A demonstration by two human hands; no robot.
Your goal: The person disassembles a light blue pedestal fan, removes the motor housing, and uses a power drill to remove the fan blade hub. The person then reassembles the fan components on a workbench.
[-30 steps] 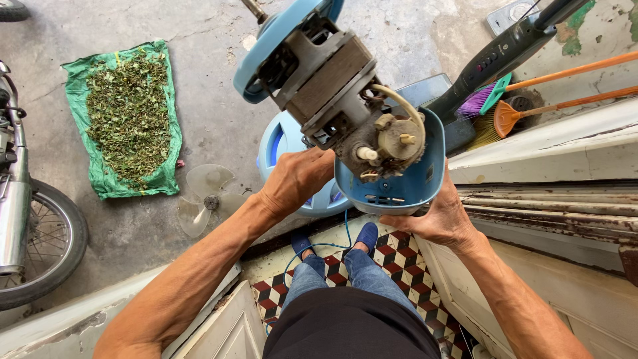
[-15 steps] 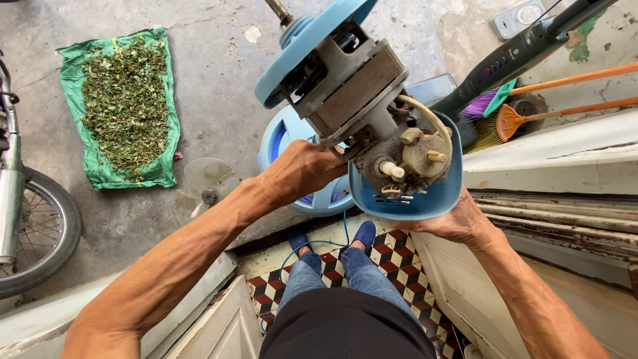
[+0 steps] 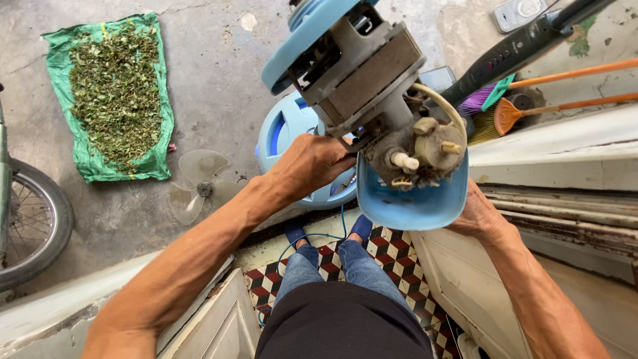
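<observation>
Floor: grey concrete, with a green sheet [image 3: 116, 100] of dried leaves at left.
Wheel [image 3: 26, 226]: at the left edge.
Fan motor [image 3: 362, 80]: bare and dusty, held up near the camera in light-blue housing [image 3: 412, 203]; over the last second it has come closer and tilted, so its rear knobs now face the viewer for inspection.
Base [image 3: 292, 143]: blue, on the floor behind.
Blade [image 3: 199, 183]: clear, lying detached.
Brooms [image 3: 525, 100]: 2, orange-handled, at right.
Left hand [image 3: 309, 163]: clamped on the motor's side.
Right hand [image 3: 475, 216]: cupped under the housing.

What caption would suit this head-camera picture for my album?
Both hands, left hand and right hand, hold an opened blue fan motor above a clear fan blade lying on concrete.
</observation>
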